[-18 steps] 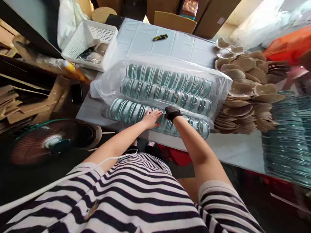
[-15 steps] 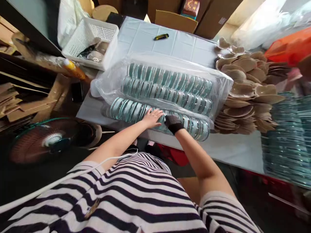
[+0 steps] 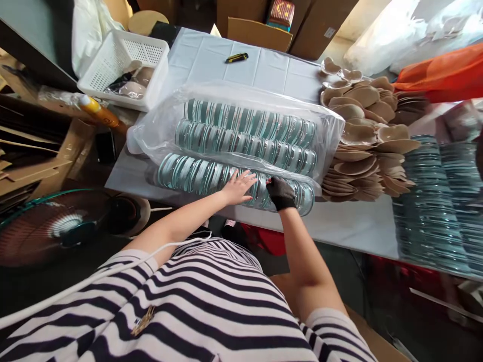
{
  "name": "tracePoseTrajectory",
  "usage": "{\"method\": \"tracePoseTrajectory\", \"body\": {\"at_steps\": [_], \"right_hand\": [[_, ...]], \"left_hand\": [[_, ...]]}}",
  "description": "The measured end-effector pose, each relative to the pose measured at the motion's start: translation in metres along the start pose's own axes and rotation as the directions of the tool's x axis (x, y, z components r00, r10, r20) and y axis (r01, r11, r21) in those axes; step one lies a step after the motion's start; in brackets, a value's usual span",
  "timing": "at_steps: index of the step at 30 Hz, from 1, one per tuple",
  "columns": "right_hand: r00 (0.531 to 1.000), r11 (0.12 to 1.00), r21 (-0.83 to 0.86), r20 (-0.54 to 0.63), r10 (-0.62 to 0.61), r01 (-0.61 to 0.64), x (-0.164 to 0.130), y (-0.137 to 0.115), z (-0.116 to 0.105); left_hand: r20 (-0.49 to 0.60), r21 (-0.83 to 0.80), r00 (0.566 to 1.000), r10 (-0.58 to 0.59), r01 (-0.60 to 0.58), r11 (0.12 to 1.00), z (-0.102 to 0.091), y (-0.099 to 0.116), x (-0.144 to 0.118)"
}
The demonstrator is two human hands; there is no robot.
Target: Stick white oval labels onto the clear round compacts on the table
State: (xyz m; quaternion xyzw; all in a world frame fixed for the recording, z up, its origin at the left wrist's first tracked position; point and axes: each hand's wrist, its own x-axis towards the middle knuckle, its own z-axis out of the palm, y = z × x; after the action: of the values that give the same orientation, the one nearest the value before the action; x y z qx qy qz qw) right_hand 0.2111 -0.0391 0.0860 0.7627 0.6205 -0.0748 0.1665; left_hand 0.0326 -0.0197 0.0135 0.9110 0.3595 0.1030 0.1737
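A row of clear pieces (image 3: 188, 173) is laid along the table's near edge (image 3: 350, 221). The left hand (image 3: 238, 188) is spread wide upon it; the gloved right hand (image 3: 281, 193) is curled farther right, its grip indeterminable.

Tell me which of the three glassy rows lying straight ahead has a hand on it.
The front row, nearest the striped shirt: the bare left hand rests on it. The middle row and back row lie beyond, untouched, under clear plastic.

Left hand (image 3: 239, 189) on clear stack (image 3: 188, 173), gloved right hand (image 3: 281, 193)
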Motion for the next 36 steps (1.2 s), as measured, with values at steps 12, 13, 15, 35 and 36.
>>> {"method": "tracePoseTrajectory", "body": {"at_steps": [12, 13, 15, 35, 36], "right_hand": [[0.923, 0.936, -0.209, 0.323, -0.208, 0.285, 0.095, -0.035, -0.034], [0.922, 0.926, -0.221, 0.313, -0.229, 0.306, 0.092, -0.034, -0.035], [0.916, 0.904, -0.231, 0.272, -0.294, 0.359, 0.081, -0.028, -0.034], [0.998, 0.994, 0.095, -0.037, -0.053, 0.056, -0.008, 0.056, 0.023], [0.999, 0.998, 0.051, -0.006, -0.047, 0.047, 0.010, 0.062, 0.005]], "left_hand": [[0.025, 0.049, 1.000, -0.016, 0.014, 0.999, 0.009, 0.001, 0.009], [0.022, 0.051, 1.000, -0.011, 0.010, 0.999, 0.009, 0.001, 0.009], [0.022, 0.047, 1.000, -0.008, 0.007, 0.999, 0.009, 0.001, 0.009], [0.053, 0.004, 0.996, 0.071, -0.071, 0.997, 0.005, 0.030, 0.032], [0.067, 0.002, 0.994, 0.083, -0.083, 0.997, 0.006, 0.035, 0.038]]}}
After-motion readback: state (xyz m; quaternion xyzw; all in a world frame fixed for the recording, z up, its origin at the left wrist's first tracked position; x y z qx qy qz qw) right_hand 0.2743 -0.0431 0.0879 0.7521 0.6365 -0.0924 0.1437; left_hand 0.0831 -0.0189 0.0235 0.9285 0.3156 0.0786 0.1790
